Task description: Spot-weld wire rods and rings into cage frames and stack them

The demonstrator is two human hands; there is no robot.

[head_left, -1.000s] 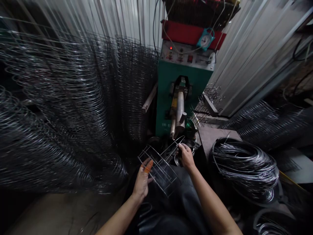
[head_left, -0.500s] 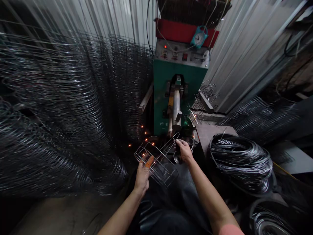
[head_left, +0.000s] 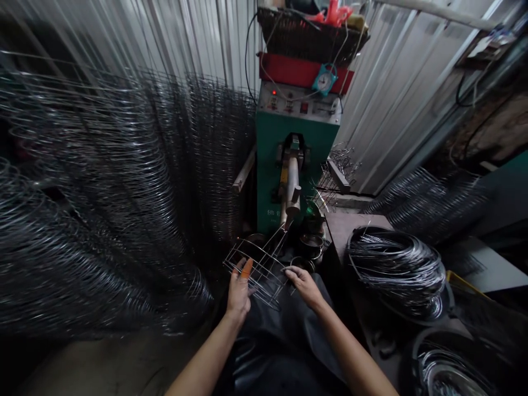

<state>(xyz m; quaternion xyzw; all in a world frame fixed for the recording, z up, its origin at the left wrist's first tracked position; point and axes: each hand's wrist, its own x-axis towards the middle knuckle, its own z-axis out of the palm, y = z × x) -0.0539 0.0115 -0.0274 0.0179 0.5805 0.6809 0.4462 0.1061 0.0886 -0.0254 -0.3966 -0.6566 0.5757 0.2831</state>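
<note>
My left hand (head_left: pixel 238 297) is closed on the near left side of a wire basket (head_left: pixel 256 254), an orange covering on one finger. At the basket's right edge, my right hand (head_left: pixel 304 285) pinches the wire between thumb and fingers. The basket is tilted, and its long narrow wire end reaches up to the tip of the spot welder's arm (head_left: pixel 292 181). Whether that end touches the tip, I cannot tell. Behind the arm stands the green spot welder body (head_left: pixel 313 135).
Tall stacks of wire rings (head_left: pixel 140 159) crowd the left side. To the right, a coil of loose wires (head_left: pixel 396 269) sits beside a second tub of wire (head_left: pixel 451 368). Small round pans (head_left: pixel 311 242) lie below the welder. A blue clock (head_left: pixel 324 81) hangs on its front.
Sparks that flew around the basket are gone. My right hand has moved down from the basket's narrow end to its right edge. The view has shifted slightly.
</note>
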